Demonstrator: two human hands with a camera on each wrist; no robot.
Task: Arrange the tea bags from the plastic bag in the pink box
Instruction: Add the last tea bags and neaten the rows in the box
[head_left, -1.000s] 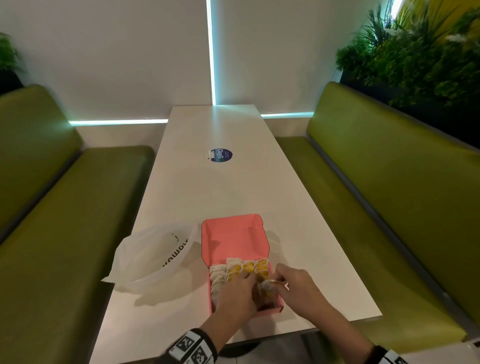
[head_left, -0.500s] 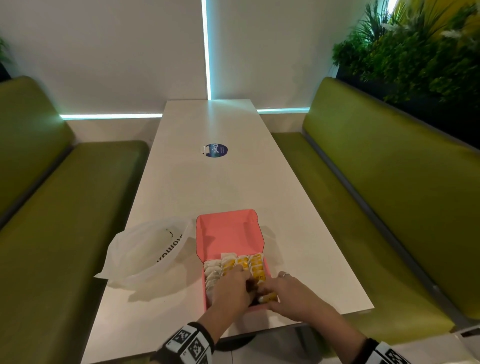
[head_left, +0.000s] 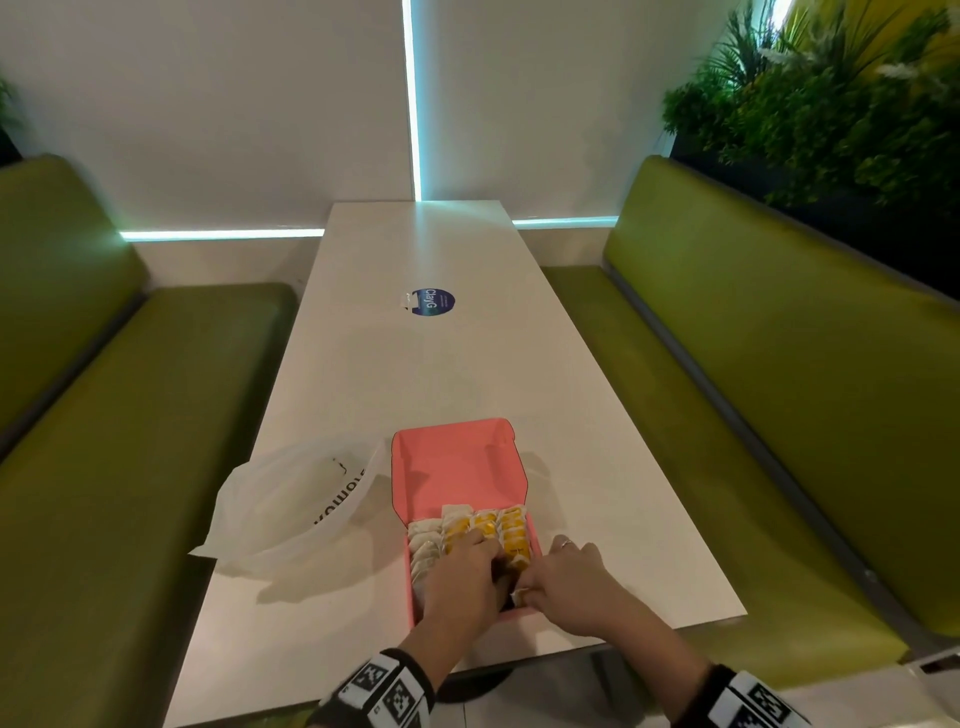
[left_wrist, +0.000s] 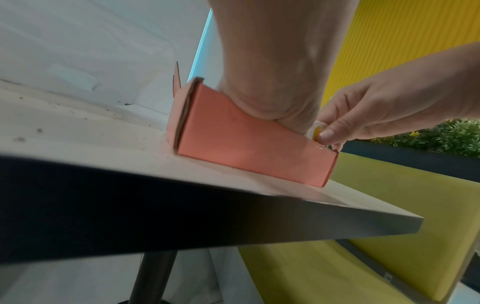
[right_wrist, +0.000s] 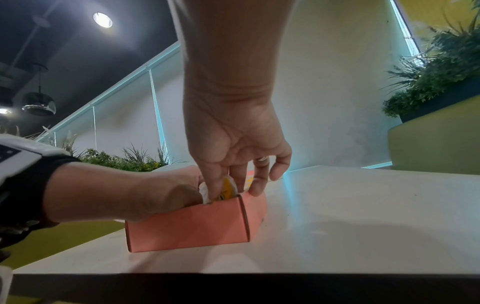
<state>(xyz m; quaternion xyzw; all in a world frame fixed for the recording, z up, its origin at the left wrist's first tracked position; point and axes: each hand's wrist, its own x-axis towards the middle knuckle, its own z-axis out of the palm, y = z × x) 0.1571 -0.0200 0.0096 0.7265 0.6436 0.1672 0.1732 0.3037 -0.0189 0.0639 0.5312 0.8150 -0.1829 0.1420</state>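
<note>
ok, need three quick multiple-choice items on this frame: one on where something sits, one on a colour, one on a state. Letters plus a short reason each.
1. Where does the plastic bag lie relative to the pink box?
A. to its left on the table
B. inside it
C. on the bench

2. What colour is the inside of the box's lid?
A. white
B. pink
C. green

3. What is the right hand doing?
A. resting flat on the table
B. reaching into the bag
C. pinching a tea bag at the box's near right corner

Key: 1 A, the bag lies on the tabletop beside the box's left wall. 2 B, the open lid shows pink. 3 C, the right wrist view shows its fingers closed on the yellow and white sachet, with the left hand in the box alongside.
</note>
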